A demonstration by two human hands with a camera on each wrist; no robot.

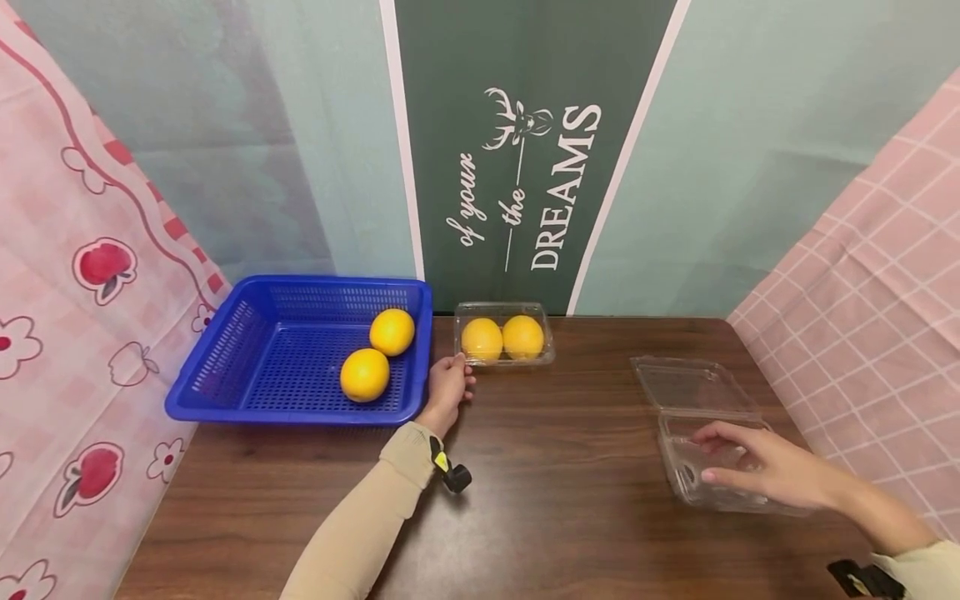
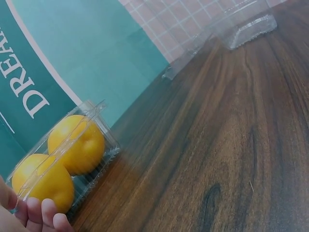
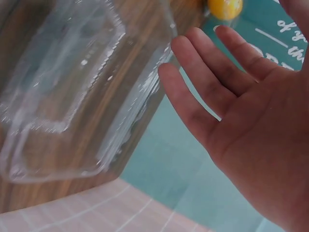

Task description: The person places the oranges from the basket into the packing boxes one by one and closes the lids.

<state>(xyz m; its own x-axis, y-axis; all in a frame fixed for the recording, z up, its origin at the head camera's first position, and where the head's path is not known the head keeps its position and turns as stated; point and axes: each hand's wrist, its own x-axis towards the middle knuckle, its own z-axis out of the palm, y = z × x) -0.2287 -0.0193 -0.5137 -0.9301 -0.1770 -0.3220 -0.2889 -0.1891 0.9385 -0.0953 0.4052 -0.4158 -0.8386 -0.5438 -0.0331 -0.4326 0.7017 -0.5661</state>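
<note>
The table (image 1: 555, 500) has a dark brown wood-grain top, with a sheen of light (image 1: 483, 533) near its front. Behind it hangs a pale teal backdrop (image 1: 750, 125) with a dark green band (image 1: 450, 75) edged by white stripes (image 1: 406, 158). On the band, white lettering (image 1: 566, 187) runs up sideways (it reads "of your the DREAMS") beside a deer head (image 1: 531, 122). The left wall (image 1: 45, 192) is pink cloth with red apples (image 1: 107, 262) and flowers (image 1: 15, 344); the right wall (image 1: 877, 317) is white-gridded pink.
</note>
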